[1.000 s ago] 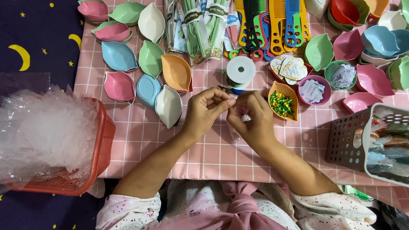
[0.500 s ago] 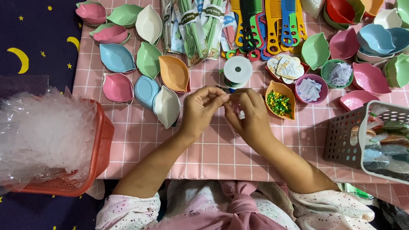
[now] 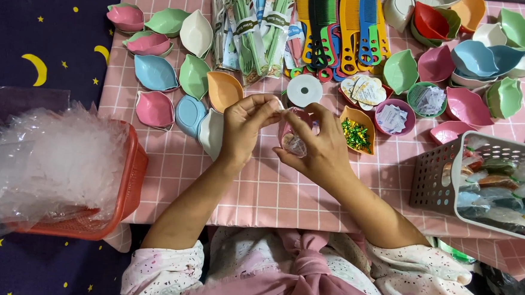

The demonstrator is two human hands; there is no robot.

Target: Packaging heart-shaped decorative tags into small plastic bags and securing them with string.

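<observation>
At far left an orange basket (image 3: 130,182) holds clear plastic bags (image 3: 40,160); green-labelled long packets (image 3: 253,30) lie upper centre; mid-frame the left hand (image 3: 244,127) pinches the top of a small pink wrapped packet (image 3: 293,140), upright, gripped below by the right hand (image 3: 319,147); white basket (image 3: 437,180) at right.

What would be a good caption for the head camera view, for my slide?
Two hands, left hand and right hand, hold a small clear-wrapped packet above a pink checked tablecloth crowded with pastel leaf-shaped dishes.

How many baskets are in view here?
2. An orange basket at the table's left edge holds clear plastic bags; a white slotted basket sits at the right, cut off by the frame. No others show.
</observation>
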